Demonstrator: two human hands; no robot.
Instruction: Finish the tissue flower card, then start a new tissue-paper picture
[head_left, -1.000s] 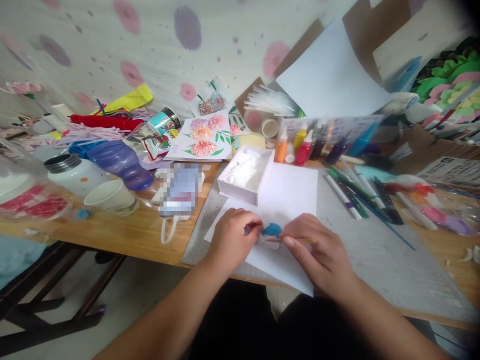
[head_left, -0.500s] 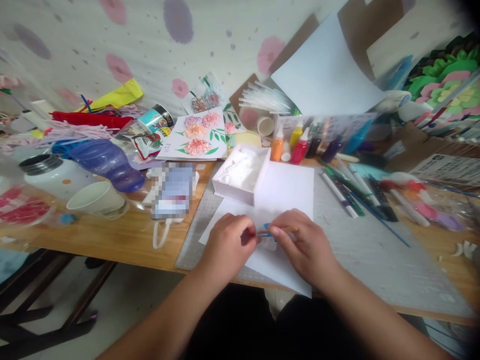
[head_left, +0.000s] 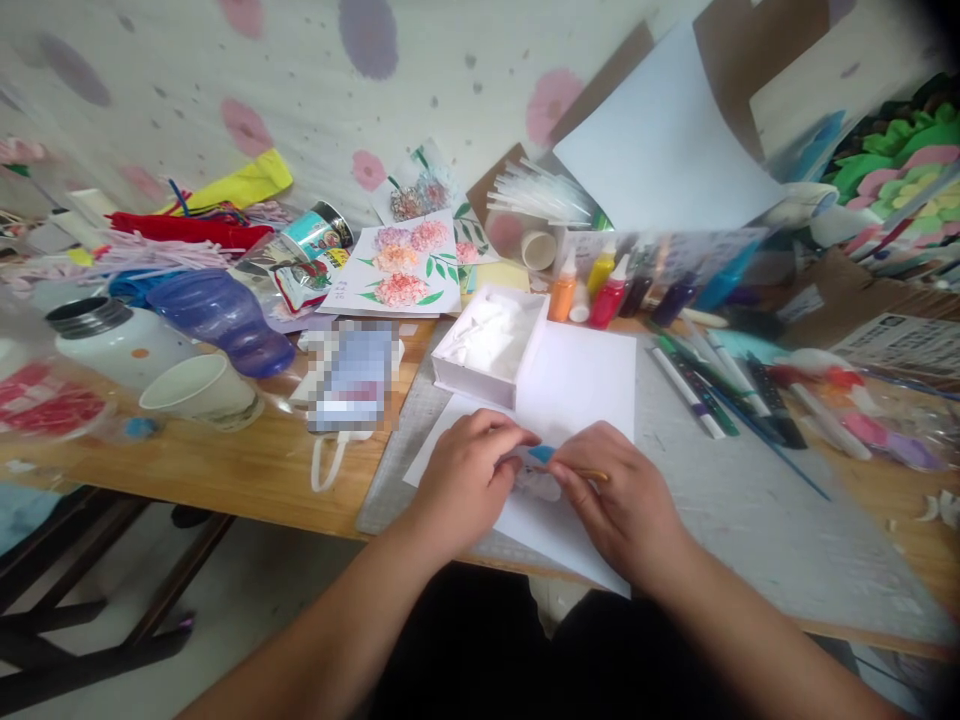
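Note:
My right hand (head_left: 622,495) grips a thin wooden stick (head_left: 594,474), its brown end showing past the knuckles. A small blue piece (head_left: 541,455) sits between my hands, close to the right fingertips. My left hand (head_left: 469,480) is closed, index finger and thumb curled toward the blue piece; the exact contact is hidden. Under the fingers is a small pale, translucent shape (head_left: 538,484). Both hands are above white paper (head_left: 577,390) on a grey cutting mat (head_left: 720,500). Just beyond them stands a white box (head_left: 476,378) filled with soft white material.
Paint bottles (head_left: 562,297) stand behind the paper. Pens (head_left: 694,395) lie to the right. On the left are a phone (head_left: 356,375) with a white cable, a paper cup (head_left: 199,390) and an open white bottle (head_left: 124,345). Flower pictures (head_left: 401,265) rest at the back.
The left index finger has stretched out toward the blue piece. The stick in my right hand now slopes down to the right, and the whole view has shifted slightly.

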